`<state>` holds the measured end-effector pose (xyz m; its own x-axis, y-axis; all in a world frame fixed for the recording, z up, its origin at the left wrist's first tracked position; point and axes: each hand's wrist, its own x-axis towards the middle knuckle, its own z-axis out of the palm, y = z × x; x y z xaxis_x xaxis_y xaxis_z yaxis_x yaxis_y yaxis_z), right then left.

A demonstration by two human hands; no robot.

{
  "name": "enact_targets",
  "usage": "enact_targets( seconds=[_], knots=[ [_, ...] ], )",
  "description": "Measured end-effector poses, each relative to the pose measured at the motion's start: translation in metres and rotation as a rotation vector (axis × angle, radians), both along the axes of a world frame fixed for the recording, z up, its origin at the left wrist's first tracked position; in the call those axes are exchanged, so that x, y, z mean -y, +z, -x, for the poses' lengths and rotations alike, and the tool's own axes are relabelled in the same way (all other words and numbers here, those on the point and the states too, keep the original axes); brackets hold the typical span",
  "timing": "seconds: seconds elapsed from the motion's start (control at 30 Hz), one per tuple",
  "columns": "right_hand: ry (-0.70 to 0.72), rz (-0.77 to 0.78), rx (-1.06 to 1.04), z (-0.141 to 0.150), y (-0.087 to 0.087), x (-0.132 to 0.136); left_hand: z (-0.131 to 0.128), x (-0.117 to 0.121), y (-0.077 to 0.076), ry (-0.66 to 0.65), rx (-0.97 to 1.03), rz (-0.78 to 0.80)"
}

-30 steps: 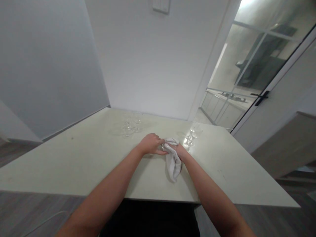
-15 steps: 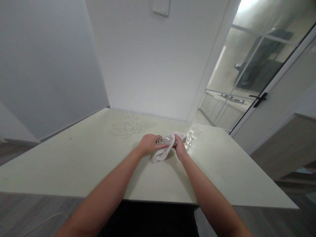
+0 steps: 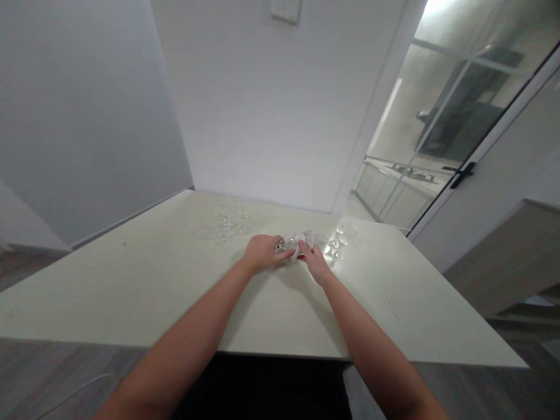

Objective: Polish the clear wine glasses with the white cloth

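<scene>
Both my hands meet over the middle of a pale table [image 3: 131, 291]. My left hand [image 3: 261, 253] is closed around a clear glass [image 3: 284, 245], most of it hidden by the fingers. My right hand [image 3: 314, 261] pinches a white cloth [image 3: 304, 239] bunched against that glass. The cloth is gathered small between the two hands.
Several clear stemmed glasses [image 3: 230, 219] stand at the back of the table, left of my hands. Two more glasses [image 3: 341, 236] stand just right of the cloth. A white wall rises behind the table, and a glazed door [image 3: 459, 134] lies to the right.
The cloth hung down over my right wrist, then lay spread beneath the glass; now it is bunched up small at the glass. My hands stayed over the same spot.
</scene>
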<state>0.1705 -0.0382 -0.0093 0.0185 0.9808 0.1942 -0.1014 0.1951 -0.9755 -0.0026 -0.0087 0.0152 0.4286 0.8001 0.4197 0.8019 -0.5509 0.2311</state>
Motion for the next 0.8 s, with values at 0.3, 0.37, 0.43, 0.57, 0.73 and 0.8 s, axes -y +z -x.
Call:
enact_targets(
  seconds=[0.3, 0.37, 0.43, 0.57, 0.73, 0.8],
  knots=[
    [-0.069, -0.017, -0.297, 0.005, 0.006, -0.002, -0.011, 0.0, -0.003, -0.085, 0.295, 0.193],
    [-0.153, -0.066, -0.308, 0.008, 0.005, 0.0, -0.017, -0.001, -0.007, -0.161, 0.45, 0.297],
    [-0.204, -0.12, -0.23, 0.012, 0.002, 0.003, -0.024, -0.001, -0.013, -0.247, 0.626, 0.404],
    [-0.132, -0.265, 0.096, 0.019, -0.006, 0.006, -0.038, -0.001, -0.023, -0.381, 0.955, 0.493],
    [-0.174, -0.337, 0.294, 0.017, -0.012, 0.003, -0.044, 0.001, -0.025, -0.477, 0.974, 0.502],
    [-0.195, -0.325, 0.312, 0.013, -0.014, 0.0, -0.042, 0.0, -0.024, -0.444, 0.926, 0.461]
  ],
)
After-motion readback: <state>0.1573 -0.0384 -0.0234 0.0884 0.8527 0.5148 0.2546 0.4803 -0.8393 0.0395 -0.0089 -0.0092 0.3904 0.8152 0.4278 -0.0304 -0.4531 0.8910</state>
